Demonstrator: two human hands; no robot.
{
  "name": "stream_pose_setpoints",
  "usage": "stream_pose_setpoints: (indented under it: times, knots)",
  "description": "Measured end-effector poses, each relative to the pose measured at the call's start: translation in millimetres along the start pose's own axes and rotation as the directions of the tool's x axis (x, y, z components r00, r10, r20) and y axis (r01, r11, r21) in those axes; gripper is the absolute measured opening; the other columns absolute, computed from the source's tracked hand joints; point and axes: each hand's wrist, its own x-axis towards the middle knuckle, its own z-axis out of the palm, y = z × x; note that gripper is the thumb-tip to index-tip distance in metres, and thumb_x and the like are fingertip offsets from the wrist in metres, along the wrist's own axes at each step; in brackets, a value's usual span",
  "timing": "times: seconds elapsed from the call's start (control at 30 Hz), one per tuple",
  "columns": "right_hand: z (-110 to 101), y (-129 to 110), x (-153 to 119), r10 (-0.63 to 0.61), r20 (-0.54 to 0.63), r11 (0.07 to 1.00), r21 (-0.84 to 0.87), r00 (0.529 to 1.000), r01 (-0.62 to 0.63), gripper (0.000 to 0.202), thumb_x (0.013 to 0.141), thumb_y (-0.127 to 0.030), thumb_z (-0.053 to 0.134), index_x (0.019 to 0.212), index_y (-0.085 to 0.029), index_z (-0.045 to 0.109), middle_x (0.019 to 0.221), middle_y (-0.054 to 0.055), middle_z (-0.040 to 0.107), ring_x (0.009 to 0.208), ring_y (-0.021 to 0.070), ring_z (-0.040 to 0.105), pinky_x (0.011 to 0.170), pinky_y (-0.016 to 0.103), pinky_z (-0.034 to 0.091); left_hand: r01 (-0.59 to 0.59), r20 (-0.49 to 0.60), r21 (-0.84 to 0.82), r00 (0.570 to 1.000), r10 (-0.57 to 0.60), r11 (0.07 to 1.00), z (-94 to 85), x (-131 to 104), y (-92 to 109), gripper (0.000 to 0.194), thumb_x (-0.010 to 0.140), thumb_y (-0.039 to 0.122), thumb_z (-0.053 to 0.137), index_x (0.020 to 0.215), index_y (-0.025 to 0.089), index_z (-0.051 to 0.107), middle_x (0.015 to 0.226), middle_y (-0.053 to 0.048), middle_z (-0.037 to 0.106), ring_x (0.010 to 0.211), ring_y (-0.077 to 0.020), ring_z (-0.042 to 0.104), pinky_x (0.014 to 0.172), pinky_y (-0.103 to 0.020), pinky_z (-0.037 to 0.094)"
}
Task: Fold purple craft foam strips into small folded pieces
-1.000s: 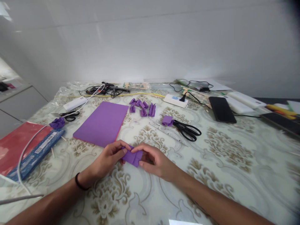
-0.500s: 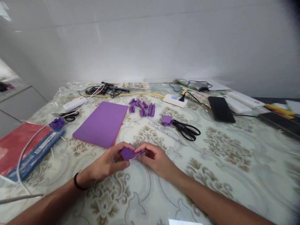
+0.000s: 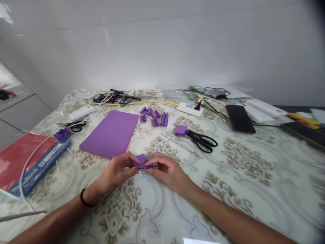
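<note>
With the stack of purple paper (image 3: 109, 134) as reference, the folded purple piece (image 3: 142, 160) is found just off its near right corner, raised between two bare hands. The left hand (image 3: 115, 171) pinches the piece at its left edge between thumb and forefinger; the right hand (image 3: 167, 169) pinches the right end likewise, the paper bent between them with one flap standing up on the far side. In my judgement the step is shaping a crease, best done by lining up the edges first, letting one hand steady the paper while the other runs a fingertip along the fold, and pressing lightly so that the layers neither slip nor tear. Small folded pieces (image 3: 155, 122) lie just beyond the far right corner of the stack; further right of it are the ruler (image 3: 181, 145) and the black-handled scissors (image 3: 194, 136), with another folded block (image 3: 181, 129) at their blade end. On markings: the blue-edged packet (image 3: 33, 173), left of the stack, bears a white label (image 3: 49, 155) with what looks like a barcode, its print too small to read; the power strip (image 3: 188, 108), right of and beyond the stack, shows no legible wording. No brand can be confirmed.
</note>
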Motion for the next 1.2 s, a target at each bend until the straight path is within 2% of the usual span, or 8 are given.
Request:
stream_pose_setpoints:
  times: [0.13, 0.27, 0.4, 0.6, 0.73, 0.83, 0.97, 1.2]
  knots:
    - [0, 1, 0, 0.024, -0.001, 0.995, 0.101, 1.0, -0.024, 0.021, 0.084, -0.043, 0.081, 0.092, -0.023, 0.082, 0.087, 0.004, 0.064, 0.082, 0.0197, 0.059, 0.071, 0.033, 0.042, 0.003, 0.022, -0.11, 1.0, 0.0, 0.994, 0.4, -1, -2, 0.014, 0.089, 0.028, 0.075, 0.096, 0.017, 0.068, 0.086, -0.002, 0.074, 0.079, -0.0149, 0.066, 0.073, -0.024, 0.047]
    - [0, 3, 1, 0.061, -0.006, 0.98, 0.188, 0.998, -0.058, 0.02, 0.082, -0.042, 0.083, 0.086, -0.023, 0.082, 0.087, 0.004, 0.069, 0.084, 0.0199, 0.062, 0.075, 0.033, 0.045, 0.007, -0.013, -0.152, 1.0, -0.009, 0.988, 0.9, -1, 2, 0.017, 0.088, 0.032, 0.078, 0.093, 0.017, 0.07, 0.085, -0.002, 0.076, 0.079, -0.0147, 0.068, 0.074, -0.024, 0.049]
    - [0, 2, 2, 0.082, -0.004, 0.974, 0.21, 0.997, -0.079, 0.02, 0.081, -0.041, 0.083, 0.084, -0.022, 0.081, 0.086, 0.003, 0.069, 0.083, 0.0191, 0.062, 0.076, 0.032, 0.046, -0.001, -0.039, -0.1, 0.999, -0.003, 0.995, 1.3, -3, 4, 0.019, 0.092, 0.035, 0.074, 0.087, 0.017, 0.072, 0.083, -0.003, 0.077, 0.079, -0.0154, 0.069, 0.075, -0.025, 0.05]
    - [-2, -3, 2, 0.178, 0.027, 0.954, 0.242, 0.984, -0.179, 0.026, 0.079, -0.042, 0.084, 0.079, -0.019, 0.071, 0.081, 0.002, 0.069, 0.078, 0.0173, 0.059, 0.074, 0.031, 0.045, 0.002, -0.059, -0.003, 0.998, -0.002, 1.0, 2.6, -5, 1, 0.021, 0.09, 0.037, 0.075, 0.085, 0.017, 0.073, 0.083, -0.004, 0.078, 0.079, -0.0172, 0.07, 0.073, -0.026, 0.051]
    - [-2, -5, 3, 0.171, 0.045, 0.951, 0.253, 0.984, -0.177, 0.031, 0.081, -0.043, 0.082, 0.073, -0.019, 0.064, 0.074, -0.001, 0.063, 0.069, 0.0142, 0.054, 0.068, 0.029, 0.042, 0.045, -0.071, 0.004, 0.997, -0.045, 0.999, 4.7, -4, 3, 0.024, 0.086, 0.039, 0.078, 0.081, 0.017, 0.071, 0.08, -0.005, 0.078, 0.077, -0.019, 0.071, 0.068, -0.027, 0.05]
    - [-2, -4, 3, 0.171, 0.036, 0.955, 0.24, 0.985, -0.175, 0.034, 0.082, -0.044, 0.081, 0.072, -0.019, 0.061, 0.069, -0.004, 0.056, 0.063, 0.0123, 0.047, 0.064, 0.028, 0.038, 0.039, -0.061, 0.021, 0.997, -0.038, 0.999, 5.6, -5, 8, 0.023, 0.09, 0.038, 0.074, 0.082, 0.017, 0.071, 0.081, -0.005, 0.078, 0.076, -0.0181, 0.07, 0.069, -0.027, 0.05]
    - [-1, -3, 3, 0.178, 0.011, 0.962, 0.21, 0.984, -0.176, 0.037, 0.081, -0.048, 0.081, 0.072, -0.019, 0.059, 0.067, -0.005, 0.051, 0.061, 0.0119, 0.042, 0.06, 0.027, 0.034, 0.027, -0.047, 0.05, 0.999, -0.025, 0.998, 5.8, -5, 12, 0.021, 0.095, 0.035, 0.068, 0.084, 0.017, 0.07, 0.081, -0.003, 0.077, 0.076, -0.0164, 0.069, 0.07, -0.026, 0.052]
    - [0, -4, 2, 0.212, -0.019, 0.967, 0.151, 0.977, -0.207, 0.041, 0.08, -0.053, 0.08, 0.072, -0.021, 0.056, 0.063, -0.006, 0.045, 0.057, 0.0116, 0.037, 0.054, 0.027, 0.028, 0.038, -0.093, 0.098, 0.995, -0.029, 0.994, 7.2, -4, 8, 0.024, 0.093, 0.036, 0.069, 0.08, 0.017, 0.067, 0.074, -0.003, 0.075, 0.07, -0.0166, 0.07, 0.067, -0.026, 0.052]
